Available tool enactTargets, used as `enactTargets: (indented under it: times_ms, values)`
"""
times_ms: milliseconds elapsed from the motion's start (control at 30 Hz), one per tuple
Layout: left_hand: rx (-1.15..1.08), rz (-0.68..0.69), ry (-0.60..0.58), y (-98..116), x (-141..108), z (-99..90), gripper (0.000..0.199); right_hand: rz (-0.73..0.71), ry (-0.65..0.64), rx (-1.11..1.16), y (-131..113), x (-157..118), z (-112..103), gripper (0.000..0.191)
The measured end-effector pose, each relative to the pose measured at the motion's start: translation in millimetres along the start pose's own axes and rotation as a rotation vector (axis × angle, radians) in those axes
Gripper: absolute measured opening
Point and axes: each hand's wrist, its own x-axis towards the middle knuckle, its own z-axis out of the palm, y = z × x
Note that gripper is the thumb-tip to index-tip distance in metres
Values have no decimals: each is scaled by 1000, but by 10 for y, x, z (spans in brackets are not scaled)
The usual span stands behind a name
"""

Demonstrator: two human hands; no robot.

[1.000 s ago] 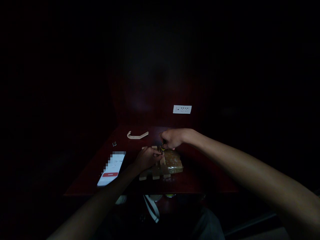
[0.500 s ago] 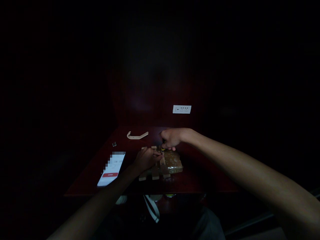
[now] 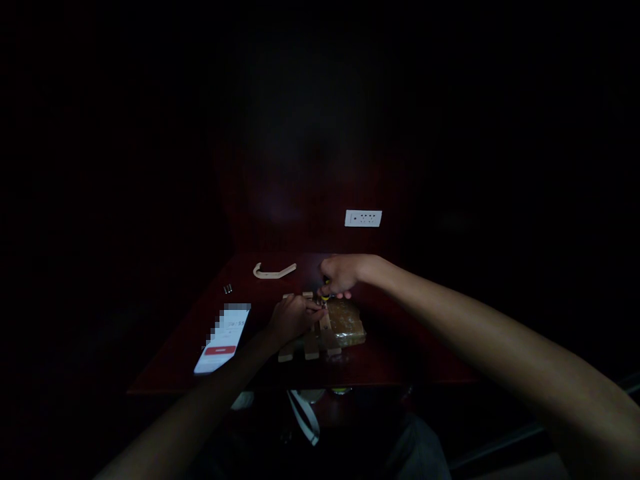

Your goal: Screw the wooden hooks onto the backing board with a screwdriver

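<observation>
My right hand (image 3: 341, 273) is closed around a screwdriver (image 3: 326, 293) with a yellow and black handle, pointed down at a wooden slat piece (image 3: 311, 347). Most of the handle is hidden in the fist. My left hand (image 3: 294, 316) lies over the slats, its fingertips pressed together beside the screwdriver's lower end. Whatever those fingertips hold is too small and dark to make out. Against the right side of the slats sits a brown block wrapped in clear plastic (image 3: 347, 321).
On the dark red table (image 3: 170, 363) lie a lit phone (image 3: 223, 340) at the left, several small metal screws (image 3: 228, 289) and a curved wooden hook piece (image 3: 274, 273) at the back. A white socket plate (image 3: 363, 219) is on the wall. A pale strap (image 3: 304, 419) hangs below the table edge.
My right hand has turned slightly, and more of the yellow handle shows. My left hand keeps its place on the slats.
</observation>
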Motion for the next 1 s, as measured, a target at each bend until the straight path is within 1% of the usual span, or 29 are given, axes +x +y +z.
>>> enactTargets:
  times_ms: [100, 200, 267, 367, 433, 533, 633, 700, 767, 833, 900, 1000]
  values:
    - [10, -20, 1, -4, 5, 9, 34, -45, 78, -66, 3, -1, -14, 28]
    - [17, -19, 3, -3, 7, 16, 38, -92, 128, -55, 3, -9, -18, 30]
    - [20, -19, 6, -1, 7, 16, 40, -88, 117, -32, 3, -6, -14, 26]
    - [29, -15, 8, -2, 3, 14, 40, -61, 95, -14, 4, 0, -10, 32]
    - [27, -8, 7, -2, -1, 14, 38, -44, 93, -45, 0, -10, -17, 36]
    - [18, -30, 15, 3, -6, 16, 38, -35, 125, -120, -12, -51, -41, 35]
    - [18, -47, 17, 15, -9, 13, 38, -52, 189, -174, -25, -86, -59, 34]
    - [15, -37, 10, 22, -10, 7, 38, -32, 179, -184, -35, -88, -59, 30]
    - [13, -33, 6, 27, -11, 0, 38, 2, 151, -190, -53, -80, -51, 34]
    - [13, -35, 7, 30, -14, -7, 38, 24, 159, -220, -74, -73, -40, 40]
    - [7, -33, 6, 34, -18, -14, 38, 13, 183, -238, -89, -76, -31, 41]
    - [0, -27, 2, 41, -25, -25, 39, -54, 192, -190, -82, -90, -17, 37]
